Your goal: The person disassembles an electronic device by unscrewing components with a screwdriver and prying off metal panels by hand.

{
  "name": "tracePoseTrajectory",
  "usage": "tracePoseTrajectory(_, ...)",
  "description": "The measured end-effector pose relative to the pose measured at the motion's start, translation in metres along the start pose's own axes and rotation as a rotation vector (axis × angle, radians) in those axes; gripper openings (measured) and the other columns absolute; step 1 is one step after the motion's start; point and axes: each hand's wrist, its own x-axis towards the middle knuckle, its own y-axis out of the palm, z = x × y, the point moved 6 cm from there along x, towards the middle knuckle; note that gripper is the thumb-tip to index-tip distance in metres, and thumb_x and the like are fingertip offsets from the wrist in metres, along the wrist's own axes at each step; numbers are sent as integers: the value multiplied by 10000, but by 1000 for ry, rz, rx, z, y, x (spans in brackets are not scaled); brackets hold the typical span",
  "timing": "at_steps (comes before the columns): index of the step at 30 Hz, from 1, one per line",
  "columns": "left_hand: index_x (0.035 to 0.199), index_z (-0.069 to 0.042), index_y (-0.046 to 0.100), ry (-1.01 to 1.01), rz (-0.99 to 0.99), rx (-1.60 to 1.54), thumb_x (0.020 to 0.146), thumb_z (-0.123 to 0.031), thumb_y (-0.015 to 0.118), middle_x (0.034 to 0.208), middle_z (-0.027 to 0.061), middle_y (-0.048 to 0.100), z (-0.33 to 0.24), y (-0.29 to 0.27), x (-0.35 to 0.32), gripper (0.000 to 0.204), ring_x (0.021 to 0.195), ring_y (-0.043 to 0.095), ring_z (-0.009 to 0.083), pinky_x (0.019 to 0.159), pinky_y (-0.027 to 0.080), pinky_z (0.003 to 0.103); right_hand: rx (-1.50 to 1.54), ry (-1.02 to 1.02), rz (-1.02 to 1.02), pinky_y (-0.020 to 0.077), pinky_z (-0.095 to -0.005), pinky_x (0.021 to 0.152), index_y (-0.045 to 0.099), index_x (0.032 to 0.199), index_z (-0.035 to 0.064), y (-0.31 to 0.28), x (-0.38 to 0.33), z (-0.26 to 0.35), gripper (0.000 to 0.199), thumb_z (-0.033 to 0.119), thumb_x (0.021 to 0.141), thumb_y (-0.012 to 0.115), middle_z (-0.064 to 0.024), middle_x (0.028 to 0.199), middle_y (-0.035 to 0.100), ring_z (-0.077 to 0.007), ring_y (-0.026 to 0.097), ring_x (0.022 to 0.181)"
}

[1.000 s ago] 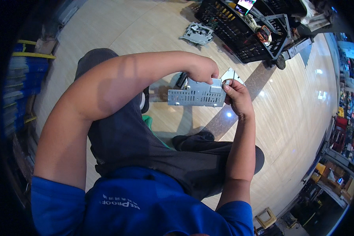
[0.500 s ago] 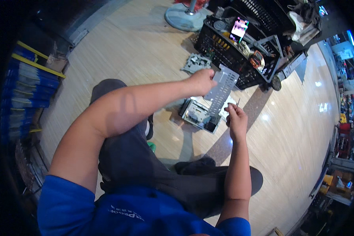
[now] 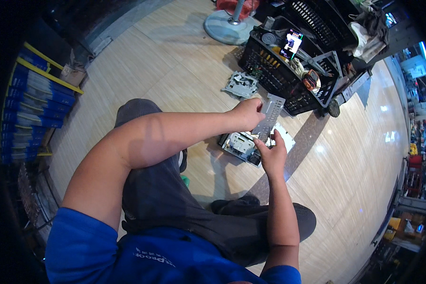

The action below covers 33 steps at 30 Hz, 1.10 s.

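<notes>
A grey perforated metal plate [image 3: 271, 111] hangs tilted above an opened electronic unit with a metal casing [image 3: 240, 143]. My left hand [image 3: 247, 115] is closed on the plate's left edge, fingers partly hidden. Close to the plate's lower end is my right hand [image 3: 273, 155], its thumb and forefinger curved round a thin, dark, rod-like tool [image 3: 270, 138]. The tool's kind is too small to make out. Beneath the plate and right hand, a white flat piece [image 3: 285, 136] shows beside the unit.
A stripped metal mechanism [image 3: 241, 84] lies on the tiled floor beyond my left hand. Behind it stands a black plastic crate [image 3: 270, 64] of tools, with a lit phone [image 3: 292, 43] on top. A round stand base [image 3: 228, 27] is farther back. Blue boxes [image 3: 33, 113] line the left.
My right hand has moved left and up to the plate's lower end, and its thin tool has come in close to the plate. My left hand still grips the plate, slightly lower in view.
</notes>
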Motion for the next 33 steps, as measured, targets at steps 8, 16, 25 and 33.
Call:
tracePoseTrajectory(8,1238,13,510,-10,76,-134,995,-64,585,1128,129,677,-11,9,-15,265,991,709,215,725,637,365,11,55,12,533,-409,880,601,1248,-48,-2,3,5,572,203,793,840,-234,1097,696,-345,686,986)
tracePoseTrajectory(16,1580,-34,292,-46,292,-357,964,-58,600,1391,113,607,-29,11,-23,689,1160,640,157,874,550,283,-37,91,-164,542,-379,819,623,1216,-39,-34,15,5,527,218,802,823,-180,1012,725,-278,703,898)
tracePoseTrajectory(25,1664,-157,109,2,616,-497,835,87,510,1583,99,421,-45,26,-40,953,1394,453,137,906,473,248,-37,105,-171,529,-446,902,563,1277,-68,-38,13,12,625,228,799,834,-262,1143,665,-396,669,1044)
tracePoseTrajectory(33,1609,-82,236,-30,618,-491,766,93,535,1570,106,426,-35,29,-35,911,1439,426,195,1122,406,347,-77,10,-158,534,-464,875,548,1266,-24,-42,9,25,603,225,792,826,-244,1085,651,-412,654,1009)
